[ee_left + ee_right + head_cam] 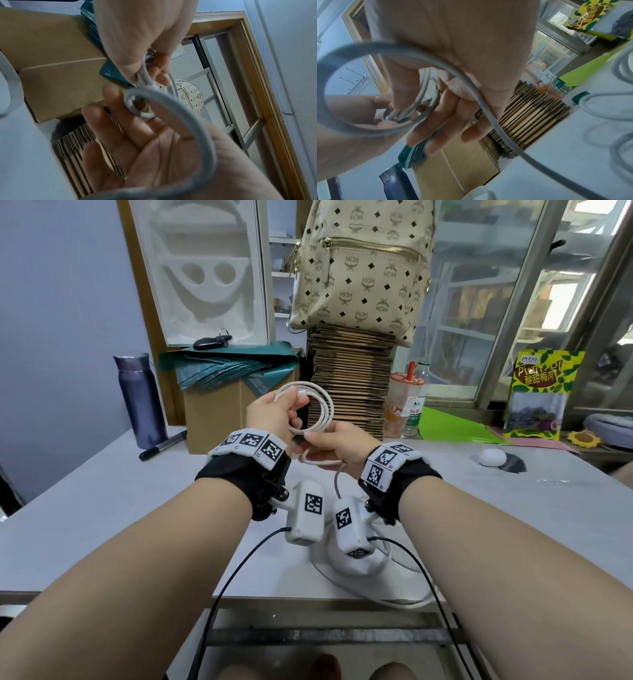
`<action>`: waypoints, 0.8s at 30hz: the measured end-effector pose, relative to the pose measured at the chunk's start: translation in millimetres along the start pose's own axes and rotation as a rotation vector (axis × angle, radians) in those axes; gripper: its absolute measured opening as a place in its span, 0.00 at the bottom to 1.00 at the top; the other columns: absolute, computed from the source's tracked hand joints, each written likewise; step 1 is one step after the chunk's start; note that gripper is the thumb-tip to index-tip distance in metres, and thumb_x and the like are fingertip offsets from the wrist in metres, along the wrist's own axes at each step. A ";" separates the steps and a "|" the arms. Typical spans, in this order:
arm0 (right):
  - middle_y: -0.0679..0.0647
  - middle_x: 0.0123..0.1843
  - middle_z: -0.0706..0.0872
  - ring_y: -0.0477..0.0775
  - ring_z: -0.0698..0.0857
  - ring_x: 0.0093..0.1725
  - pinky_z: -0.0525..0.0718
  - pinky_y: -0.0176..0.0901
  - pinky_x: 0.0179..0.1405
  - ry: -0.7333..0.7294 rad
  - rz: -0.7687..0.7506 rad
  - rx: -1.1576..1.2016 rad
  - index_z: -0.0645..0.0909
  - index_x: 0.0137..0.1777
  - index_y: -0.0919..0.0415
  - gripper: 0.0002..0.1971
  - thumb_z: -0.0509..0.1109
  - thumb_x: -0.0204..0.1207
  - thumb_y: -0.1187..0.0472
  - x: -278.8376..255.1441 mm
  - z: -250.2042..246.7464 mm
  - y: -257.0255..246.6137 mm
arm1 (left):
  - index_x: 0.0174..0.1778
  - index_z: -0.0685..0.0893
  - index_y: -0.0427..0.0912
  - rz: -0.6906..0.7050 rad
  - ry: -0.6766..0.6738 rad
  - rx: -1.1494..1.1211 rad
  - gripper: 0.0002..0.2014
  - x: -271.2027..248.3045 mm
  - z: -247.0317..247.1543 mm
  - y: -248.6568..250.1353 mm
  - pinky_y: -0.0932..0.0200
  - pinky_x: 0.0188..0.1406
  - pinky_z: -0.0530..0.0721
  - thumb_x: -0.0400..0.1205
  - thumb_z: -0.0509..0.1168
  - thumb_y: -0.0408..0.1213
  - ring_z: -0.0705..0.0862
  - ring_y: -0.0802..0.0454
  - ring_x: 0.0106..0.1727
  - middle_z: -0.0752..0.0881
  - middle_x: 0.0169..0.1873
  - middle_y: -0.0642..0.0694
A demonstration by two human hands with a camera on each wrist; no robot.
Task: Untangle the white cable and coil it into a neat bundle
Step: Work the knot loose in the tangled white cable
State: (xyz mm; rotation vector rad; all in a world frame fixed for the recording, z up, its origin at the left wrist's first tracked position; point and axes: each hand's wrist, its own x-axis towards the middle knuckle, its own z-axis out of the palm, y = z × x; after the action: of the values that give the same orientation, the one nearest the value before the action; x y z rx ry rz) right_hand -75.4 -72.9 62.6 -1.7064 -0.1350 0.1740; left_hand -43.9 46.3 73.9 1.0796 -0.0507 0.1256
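Cable, white and round in section, is held above the table in front of the person, wound into a few stacked loops. The loops stand roughly upright, their flat face turned toward the head camera, with the ring's opening looking back at the person. A white plug end lies across the top of the ring beside the left fingers. One loose strand drops from the lower edge of the ring, curves under the right hand and runs down toward the table, where more white cable lies in slack curves.

The left hand pinches the upper left of the ring, thumb and fingers curled round the gathered strands; the left wrist view shows several strands bunched in that grip. The right hand meets the ring at its lower edge, thumb lying on top of the strands and fingers under them, only loosely bent, and one loop runs across its open palm in the wrist views.

Behind the ring stand a box and a cardboard stack.
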 end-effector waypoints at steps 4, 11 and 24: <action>0.56 0.42 0.88 0.55 0.86 0.41 0.80 0.46 0.47 0.013 -0.015 0.034 0.81 0.45 0.56 0.06 0.66 0.80 0.57 0.1 1.8 -2.6 | 0.40 0.85 0.38 -0.069 0.061 -0.029 0.08 -1.5 1.4 -2.6 0.54 0.39 0.80 0.84 0.63 0.33 0.73 0.58 0.23 0.85 0.24 0.51; 0.58 0.36 0.83 0.64 0.85 0.46 0.82 0.69 0.61 0.285 -0.042 -0.037 0.78 0.35 0.56 0.15 0.58 0.83 0.61 8.0 2.3 -7.0 | 0.44 0.81 0.31 -0.103 0.075 0.017 0.06 -8.8 6.6 2.7 0.55 0.27 0.87 0.83 0.59 0.25 0.81 0.55 0.18 0.83 0.24 0.40; 0.61 0.48 0.87 0.64 0.85 0.49 0.84 0.50 0.49 0.208 -0.052 -0.726 0.76 0.47 0.61 0.10 0.53 0.84 0.63 7.5 11.9 -9.8 | 0.70 0.76 0.42 0.293 -0.323 1.432 0.17 -8.5 -0.3 2.6 0.56 0.57 0.75 0.86 0.53 0.31 0.79 0.41 0.65 0.82 0.65 0.39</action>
State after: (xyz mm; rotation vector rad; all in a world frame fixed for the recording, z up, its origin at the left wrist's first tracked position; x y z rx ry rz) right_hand -70.2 -58.5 70.4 -2.4272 -0.0921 -0.1105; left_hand -52.7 47.1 75.2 2.5159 -0.4630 0.2632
